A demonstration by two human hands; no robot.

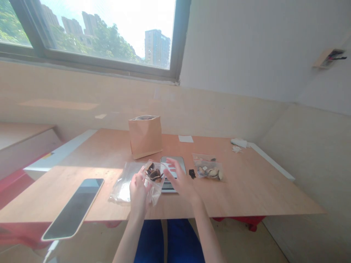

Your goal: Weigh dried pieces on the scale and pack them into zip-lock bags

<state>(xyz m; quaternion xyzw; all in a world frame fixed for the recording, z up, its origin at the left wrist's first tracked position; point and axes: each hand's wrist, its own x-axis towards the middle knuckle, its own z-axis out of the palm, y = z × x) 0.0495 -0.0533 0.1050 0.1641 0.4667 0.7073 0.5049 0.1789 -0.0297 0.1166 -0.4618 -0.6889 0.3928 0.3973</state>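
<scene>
My left hand (138, 193) holds a small clear plastic bag (154, 174) with dark and pale pieces inside, lifted just above the table. My right hand (177, 179) is beside it with fingers spread, over a small digital scale (175, 162) with a shiny metal top. A pile of empty clear bags (122, 186) lies under and to the left of my left hand. A second filled clear bag (208, 168) lies flat to the right of the scale, with a small dark piece (192, 174) loose next to it.
A brown paper bag (145, 136) stands open behind the scale. A phone (74, 208) with a dark screen lies at the table's near left edge. White paper (185, 138) and crumpled tissue (239, 144) sit at the back. The wooden table (260, 190) meets the wall under a window.
</scene>
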